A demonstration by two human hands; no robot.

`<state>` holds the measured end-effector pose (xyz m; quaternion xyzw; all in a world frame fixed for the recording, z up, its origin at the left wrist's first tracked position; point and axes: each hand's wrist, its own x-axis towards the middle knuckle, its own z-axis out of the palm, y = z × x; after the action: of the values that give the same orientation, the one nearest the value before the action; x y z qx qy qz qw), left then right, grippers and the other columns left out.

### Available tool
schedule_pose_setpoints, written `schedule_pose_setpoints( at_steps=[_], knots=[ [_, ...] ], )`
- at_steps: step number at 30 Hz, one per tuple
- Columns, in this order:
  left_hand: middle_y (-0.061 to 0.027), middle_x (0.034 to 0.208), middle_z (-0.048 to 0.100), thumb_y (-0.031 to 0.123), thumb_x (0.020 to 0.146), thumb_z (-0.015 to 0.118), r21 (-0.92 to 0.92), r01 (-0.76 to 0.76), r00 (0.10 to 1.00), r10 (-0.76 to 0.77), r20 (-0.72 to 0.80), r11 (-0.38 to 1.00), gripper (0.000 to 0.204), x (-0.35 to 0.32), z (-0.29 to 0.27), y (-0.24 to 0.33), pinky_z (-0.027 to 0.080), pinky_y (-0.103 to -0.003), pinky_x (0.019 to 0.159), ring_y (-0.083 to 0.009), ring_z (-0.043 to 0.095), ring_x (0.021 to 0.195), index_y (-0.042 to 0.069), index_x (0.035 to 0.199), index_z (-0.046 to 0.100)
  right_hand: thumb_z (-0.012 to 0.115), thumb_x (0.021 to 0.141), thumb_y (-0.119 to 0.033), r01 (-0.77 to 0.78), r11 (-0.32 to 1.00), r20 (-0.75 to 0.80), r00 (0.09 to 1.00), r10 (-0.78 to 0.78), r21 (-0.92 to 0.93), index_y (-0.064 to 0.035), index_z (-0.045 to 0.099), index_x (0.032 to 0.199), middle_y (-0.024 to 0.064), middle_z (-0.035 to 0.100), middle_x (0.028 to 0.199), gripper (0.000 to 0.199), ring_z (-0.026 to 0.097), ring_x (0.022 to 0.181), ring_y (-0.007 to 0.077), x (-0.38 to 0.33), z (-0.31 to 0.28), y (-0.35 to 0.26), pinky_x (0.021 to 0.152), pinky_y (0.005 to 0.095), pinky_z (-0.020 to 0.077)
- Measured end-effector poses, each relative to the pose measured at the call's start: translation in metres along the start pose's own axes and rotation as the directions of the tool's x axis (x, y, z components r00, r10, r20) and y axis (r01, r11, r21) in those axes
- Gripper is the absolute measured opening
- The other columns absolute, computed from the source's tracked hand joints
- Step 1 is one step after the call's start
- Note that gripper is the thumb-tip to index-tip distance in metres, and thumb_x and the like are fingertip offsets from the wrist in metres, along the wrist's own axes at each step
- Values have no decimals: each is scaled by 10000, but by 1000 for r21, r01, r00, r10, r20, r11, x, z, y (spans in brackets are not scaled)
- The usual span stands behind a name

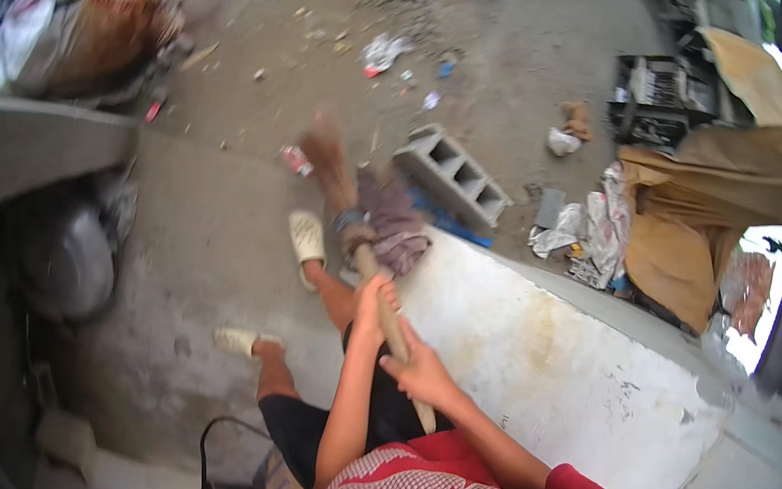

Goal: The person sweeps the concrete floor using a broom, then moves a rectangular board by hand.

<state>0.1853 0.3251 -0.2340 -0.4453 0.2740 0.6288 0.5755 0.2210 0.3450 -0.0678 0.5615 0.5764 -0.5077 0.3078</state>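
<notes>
A short broom (329,162) with a pale wooden handle reaches from my lap toward the ground ahead. My left hand (375,298) is wrapped around the handle near its middle. Closer to my body, my right hand (423,369) also grips it, and the handle's butt end sticks out below. The brown bristles are smeared by motion, so I cannot tell whether they touch the floor. Just right of the bristles lies a crumpled purple-brown cloth (393,220), at the corner of a white slab (539,338).
A grey hollow block (454,175) lies beyond the cloth. Wrappers, including a red one (296,161), litter the dirt floor. Brown sheeting (698,220) and a black crate (661,98) stand at right. Sacks (70,24) and a round metal vessel (70,262) are at left.
</notes>
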Motion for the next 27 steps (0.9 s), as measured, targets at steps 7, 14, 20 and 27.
schedule_pose_setpoints(
  at_steps=[7,14,20,27],
  knots=[
    [27,534,384,114,723,521,-113,-125,991,120,-55,986,223,-62,-160,-5,401,-250,484,-124,418,463,132,566,363,528,783,-157,162,973,470,855,-220,162,-78,269,1367,37,509,776,644,444,484,90,-14,66,71,445,240,384],
    [53,465,397,93,704,489,-344,3,993,37,108,939,213,-81,-233,-13,385,-231,430,-90,421,411,148,534,372,543,792,-285,729,684,339,636,-693,30,-74,397,1293,80,597,748,562,527,504,140,-25,111,111,437,272,424],
    [50,491,413,116,725,506,-495,140,977,-39,208,857,184,-99,-249,0,410,-247,450,-90,434,427,133,575,402,543,807,-297,282,959,74,957,-281,-4,-78,531,1177,60,601,643,430,546,467,127,-34,72,110,439,272,451],
    [1,543,373,97,738,495,-68,36,999,-33,41,997,171,-109,-249,-19,378,-259,473,-125,372,458,111,620,372,574,782,-290,521,843,-106,839,-534,-132,-59,631,992,119,645,735,318,628,625,208,-10,94,115,607,314,492]
  ],
)
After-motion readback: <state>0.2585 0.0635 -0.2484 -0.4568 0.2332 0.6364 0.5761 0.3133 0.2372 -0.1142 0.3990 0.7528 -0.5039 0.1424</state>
